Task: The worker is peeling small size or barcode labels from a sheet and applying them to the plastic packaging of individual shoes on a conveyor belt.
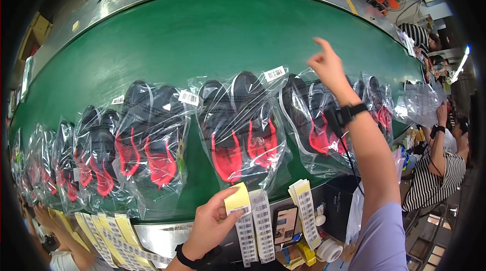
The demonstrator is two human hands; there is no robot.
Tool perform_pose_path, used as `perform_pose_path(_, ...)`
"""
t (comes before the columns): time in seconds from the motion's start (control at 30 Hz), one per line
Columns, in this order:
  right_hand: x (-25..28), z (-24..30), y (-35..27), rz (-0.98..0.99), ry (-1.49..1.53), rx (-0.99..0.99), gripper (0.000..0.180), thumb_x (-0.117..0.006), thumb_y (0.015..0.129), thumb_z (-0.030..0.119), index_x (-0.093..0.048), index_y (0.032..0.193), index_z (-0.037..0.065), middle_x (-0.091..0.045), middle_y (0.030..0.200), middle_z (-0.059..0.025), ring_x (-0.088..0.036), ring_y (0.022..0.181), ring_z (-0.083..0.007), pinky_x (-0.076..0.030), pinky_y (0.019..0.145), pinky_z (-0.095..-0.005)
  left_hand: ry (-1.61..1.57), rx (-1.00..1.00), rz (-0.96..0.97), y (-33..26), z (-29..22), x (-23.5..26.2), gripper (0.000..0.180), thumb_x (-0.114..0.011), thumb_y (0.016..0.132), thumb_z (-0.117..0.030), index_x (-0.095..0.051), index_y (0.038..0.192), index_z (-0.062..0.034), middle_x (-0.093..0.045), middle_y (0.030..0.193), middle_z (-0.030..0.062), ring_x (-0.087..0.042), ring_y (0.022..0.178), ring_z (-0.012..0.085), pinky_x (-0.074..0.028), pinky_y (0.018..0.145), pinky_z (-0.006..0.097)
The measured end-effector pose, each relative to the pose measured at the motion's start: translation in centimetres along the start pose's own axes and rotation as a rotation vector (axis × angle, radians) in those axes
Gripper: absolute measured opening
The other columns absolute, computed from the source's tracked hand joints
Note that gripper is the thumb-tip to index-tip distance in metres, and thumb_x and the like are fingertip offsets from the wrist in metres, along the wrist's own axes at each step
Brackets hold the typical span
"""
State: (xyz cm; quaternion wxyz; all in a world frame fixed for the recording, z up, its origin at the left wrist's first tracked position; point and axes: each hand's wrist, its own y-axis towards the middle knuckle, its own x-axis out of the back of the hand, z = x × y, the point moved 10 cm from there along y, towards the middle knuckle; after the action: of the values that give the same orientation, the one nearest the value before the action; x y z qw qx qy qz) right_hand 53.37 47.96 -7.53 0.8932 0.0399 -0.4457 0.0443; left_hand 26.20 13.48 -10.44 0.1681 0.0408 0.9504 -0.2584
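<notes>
Toward the bottom centre, my left hand pinches a strip of barcode labels on yellow backing, its upper end folded over. My right hand is raised above the green belt, index finger stretched out and thumb apart, with nothing visible in it. Beneath that wrist lies a clear-bagged pair of dark shoes with red insides. Another bagged pair lies between my hands, a white barcode label at its upper right corner. The bagged pair to its left also bears a barcode label.
Several more bagged shoes line the green belt. Along the near edge are a phone, more label strips, a dark box and a white tape roll. A person in a striped shirt works at right; another person's arms show lower left.
</notes>
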Motion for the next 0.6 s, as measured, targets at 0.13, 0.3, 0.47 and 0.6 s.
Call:
perform_pose_path(0.13, 2.6, -12.5, -9.1, 0.030, -0.090, -0.219, 0.058, -0.073, 0.086, 0.021, -0.051, 0.135, 0.002, -0.067, 0.111, -0.0187, -0.065, 0.103, -0.0259, -0.051, 0.089, -0.0359, 0.122, 0.074, 0.065, -1.3, 2.1, 0.7, 0.060, -0.067, 0.090, 0.003, -0.043, 0.145, 0.0005, -0.065, 0.082, 0.0025, -0.054, 0.067, 0.0017, -0.043, 0.057, 0.020)
perform_pose_path(0.3, -0.5, -13.2, -16.4, -0.002, 0.242, -0.521, 0.063, -0.070, 0.091, 0.028, -0.047, 0.142, -0.001, -0.063, 0.128, -0.0196, -0.060, 0.119, -0.0259, -0.046, 0.098, -0.0336, 0.073, 0.086, 0.036, -2.1, 2.5, 0.2, 0.056, -0.067, 0.090, 0.002, -0.045, 0.142, -0.0003, -0.062, 0.074, 0.0002, -0.050, 0.061, 0.0010, -0.039, 0.053, 0.021)
perform_pose_path(0.47, -6.1, -5.8, -15.5, -0.058, 0.305, -0.480, 0.068, -0.072, 0.088, 0.024, -0.044, 0.143, -0.003, -0.063, 0.127, -0.0233, -0.062, 0.116, -0.0288, -0.046, 0.097, -0.0342, 0.153, 0.017, -0.024, -2.6, 1.2, 0.2, 0.041, -0.067, 0.091, 0.004, -0.055, 0.130, 0.0007, -0.070, 0.083, 0.0040, -0.058, 0.067, 0.0021, -0.043, 0.056, 0.019)
perform_pose_path(0.6, -6.0, -3.6, -17.1, -0.095, 0.608, -0.515, 0.068, -0.071, 0.089, 0.021, -0.042, 0.144, -0.005, -0.059, 0.131, -0.0250, -0.060, 0.119, -0.0304, -0.045, 0.101, -0.0362, 0.248, 0.006, -0.084, -1.2, -0.9, 0.0, 0.023, -0.067, 0.090, 0.006, -0.065, 0.112, 0.0057, -0.073, 0.090, 0.0082, -0.066, 0.079, 0.0065, -0.050, 0.066, 0.019)
